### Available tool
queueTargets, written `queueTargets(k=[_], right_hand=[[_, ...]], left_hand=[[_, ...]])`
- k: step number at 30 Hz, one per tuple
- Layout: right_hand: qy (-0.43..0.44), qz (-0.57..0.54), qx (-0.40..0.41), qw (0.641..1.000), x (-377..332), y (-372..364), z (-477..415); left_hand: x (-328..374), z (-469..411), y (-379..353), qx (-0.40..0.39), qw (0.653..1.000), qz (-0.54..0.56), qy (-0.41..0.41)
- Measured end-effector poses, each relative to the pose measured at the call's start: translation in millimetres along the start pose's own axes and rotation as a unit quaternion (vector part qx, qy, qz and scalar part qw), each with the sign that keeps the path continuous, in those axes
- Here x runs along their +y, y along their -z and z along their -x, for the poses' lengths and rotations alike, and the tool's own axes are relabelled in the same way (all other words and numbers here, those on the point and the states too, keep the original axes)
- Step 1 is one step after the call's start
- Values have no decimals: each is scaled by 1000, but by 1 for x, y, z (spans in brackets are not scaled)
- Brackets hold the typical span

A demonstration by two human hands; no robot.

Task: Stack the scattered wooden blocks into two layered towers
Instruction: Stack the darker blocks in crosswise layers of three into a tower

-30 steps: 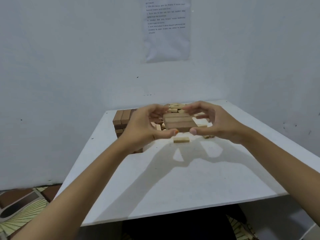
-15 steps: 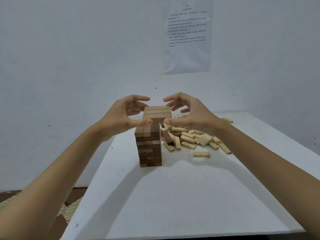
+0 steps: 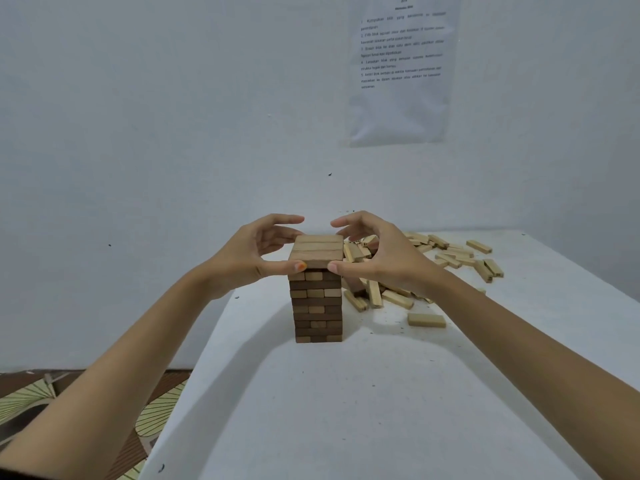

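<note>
A tower of dark and light wooden blocks (image 3: 317, 306) stands near the left side of the white table (image 3: 346, 410). On its top lies a layer of three light blocks (image 3: 317, 249), side by side. My left hand (image 3: 249, 254) pinches this layer at its left end, thumb on the front face and fingers curled over the back. My right hand (image 3: 381, 258) holds the right end the same way. A heap of scattered light blocks (image 3: 450, 254) lies to the right of the tower, partly hidden behind my right hand.
One loose block (image 3: 426, 320) lies alone in front of the heap. The table's left edge runs close to the tower, with patterned floor (image 3: 69, 403) below it. A printed sheet (image 3: 401, 71) hangs on the wall behind.
Both hands carried the three-block layer from mid-air over the table to the left and set it down onto the tower's top. The view swung left and closer to the tower.
</note>
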State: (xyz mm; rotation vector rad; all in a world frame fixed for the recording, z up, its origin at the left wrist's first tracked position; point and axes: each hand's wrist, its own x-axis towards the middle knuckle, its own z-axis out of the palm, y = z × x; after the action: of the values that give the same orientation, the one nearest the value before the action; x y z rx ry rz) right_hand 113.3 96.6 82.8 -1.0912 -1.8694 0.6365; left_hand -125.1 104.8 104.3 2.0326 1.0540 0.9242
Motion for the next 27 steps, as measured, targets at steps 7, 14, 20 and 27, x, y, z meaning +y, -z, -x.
queueTargets(k=[7,14,20,27], right_hand=[[-16,18,-7,1000,0,-3,0],[-29,8,-16,999,-1,-3,3],[-52,-16,-45,998,-4,0,9],[-118,-141,9,983,-13,-19,39]], left_hand=[[-3,0,0,-9,1000,-7,5],[-7,1,0,-14,1000,5,10],[-13,4,3,-42,998,-8,35],[-26,14,-26,112,982,129,85]])
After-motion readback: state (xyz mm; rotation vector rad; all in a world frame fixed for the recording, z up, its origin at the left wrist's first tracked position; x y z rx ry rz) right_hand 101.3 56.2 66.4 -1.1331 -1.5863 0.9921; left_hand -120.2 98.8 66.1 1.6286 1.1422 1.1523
